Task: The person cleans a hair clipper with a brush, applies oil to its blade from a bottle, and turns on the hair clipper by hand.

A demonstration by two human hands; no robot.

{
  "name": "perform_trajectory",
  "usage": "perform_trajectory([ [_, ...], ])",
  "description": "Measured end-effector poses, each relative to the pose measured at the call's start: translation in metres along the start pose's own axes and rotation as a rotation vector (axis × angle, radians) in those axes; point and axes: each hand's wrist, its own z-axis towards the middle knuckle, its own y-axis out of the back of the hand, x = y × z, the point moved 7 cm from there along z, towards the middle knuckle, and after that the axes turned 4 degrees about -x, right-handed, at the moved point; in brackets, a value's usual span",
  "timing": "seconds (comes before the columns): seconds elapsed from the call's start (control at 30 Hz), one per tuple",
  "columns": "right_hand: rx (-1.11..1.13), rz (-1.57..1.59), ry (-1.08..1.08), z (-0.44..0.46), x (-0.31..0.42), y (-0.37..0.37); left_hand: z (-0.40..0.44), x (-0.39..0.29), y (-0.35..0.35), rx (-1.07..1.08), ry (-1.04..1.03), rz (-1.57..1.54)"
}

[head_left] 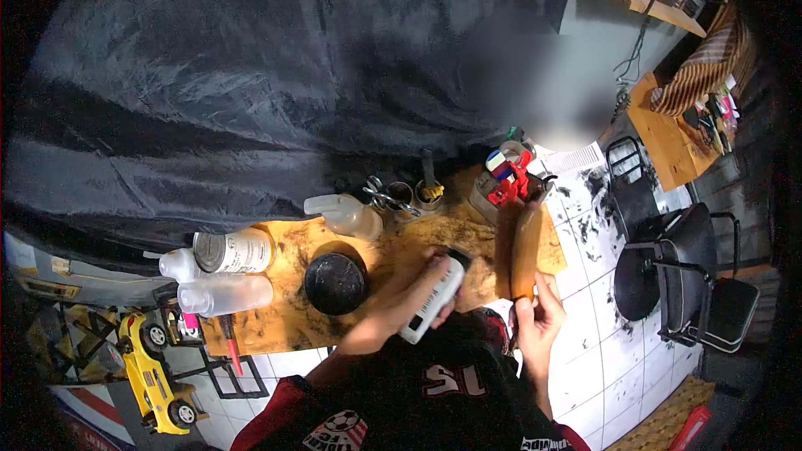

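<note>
My left hand (401, 294) is wrapped round a white hair clipper (436, 299), whose dark blade end points up and away from me. On the right, my right hand (539, 316) pinches the near end of a long brown wooden piece (525, 252), which stands out over the table's right part. A round black bowl (335, 284) rests on the wooden table (292, 323), left of the clipper. The far side of the wooden piece is blurred.
A spray bottle (349, 217), a can (234, 251) and a clear bottle (225, 295) stand or lie at the table's left. Red clamps (512, 184) are at the back right. Black chairs (689, 271) stand right; dark hair litters the floor.
</note>
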Motion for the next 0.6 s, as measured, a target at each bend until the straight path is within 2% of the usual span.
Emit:
perform_trajectory([
  [0.03,0.080,-0.141,0.168,0.001,-0.001,0.002,-0.006,-0.012,0.003,-0.070,0.004,-0.046],
  [0.1,0.223,-0.284,0.179,-0.005,-0.006,-0.002,-0.002,0.001,0.015,-0.060,-0.011,-0.104],
  [0.17,0.300,-0.296,0.181,-0.009,-0.013,-0.011,-0.001,0.019,0.010,0.043,0.085,-0.023],
  [0.2,0.275,-0.206,0.103,-0.011,-0.014,-0.013,-0.015,-0.005,-0.008,-0.023,-0.013,0.182],
  [0.23,0.251,-0.114,0.028,-0.011,-0.014,-0.015,-0.021,-0.010,-0.024,-0.061,0.008,0.208],
  [0.3,0.210,-0.068,0.051,-0.003,-0.008,-0.015,-0.025,-0.033,-0.038,0.019,-0.205,0.492],
  [0.33,0.161,-0.023,0.063,0.001,-0.004,-0.014,-0.020,-0.022,-0.039,0.042,-0.099,0.255],
  [0.37,0.161,-0.020,0.075,0.004,-0.002,-0.015,-0.013,-0.015,-0.031,0.045,-0.109,0.261],
  [0.43,0.083,-0.081,0.146,0.007,0.005,-0.011,0.008,0.025,-0.001,-0.023,0.202,0.050],
  [0.47,0.075,-0.009,0.085,0.006,0.001,-0.010,0.012,0.029,0.010,-0.068,0.163,-0.061],
  [0.5,0.075,-0.002,0.095,0.004,-0.001,-0.007,0.008,0.023,0.010,0.005,0.116,-0.235],
  [0.6,0.237,-0.035,-0.042,-0.004,-0.015,-0.007,-0.001,0.005,0.022,-0.208,0.098,-0.484],
])
